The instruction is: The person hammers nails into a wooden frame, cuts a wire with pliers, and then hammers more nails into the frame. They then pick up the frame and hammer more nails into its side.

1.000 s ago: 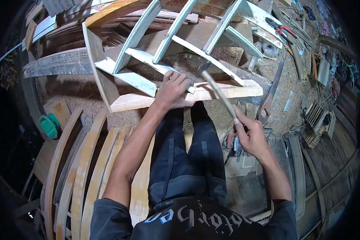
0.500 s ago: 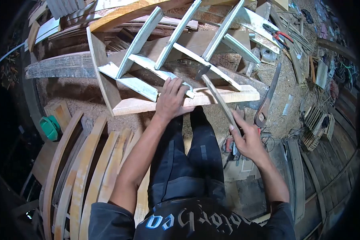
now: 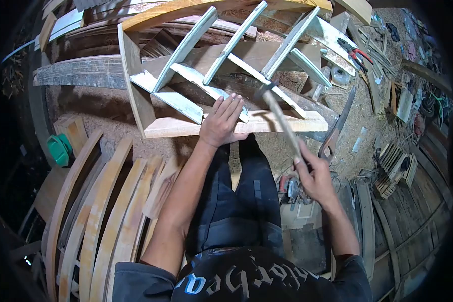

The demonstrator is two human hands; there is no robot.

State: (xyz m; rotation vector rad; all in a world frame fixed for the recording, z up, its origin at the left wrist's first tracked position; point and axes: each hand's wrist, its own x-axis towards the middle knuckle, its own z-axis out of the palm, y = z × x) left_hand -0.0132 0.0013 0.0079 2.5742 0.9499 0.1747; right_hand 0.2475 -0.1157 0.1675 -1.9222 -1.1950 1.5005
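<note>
Above sawdust (image 3: 100, 118), a hammer (image 3: 282, 123) is clenched in the right hand (image 3: 312, 176), slanted far-left toward the left hand (image 3: 221, 123), spread flat on a plank (image 3: 176, 128)

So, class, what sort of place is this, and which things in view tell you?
Most likely a carpentry workshop: sawdust lies everywhere, curved planks are stacked beside the person, a handsaw lies nearby, and the right hand grips a hammer over a wooden frame.
</note>
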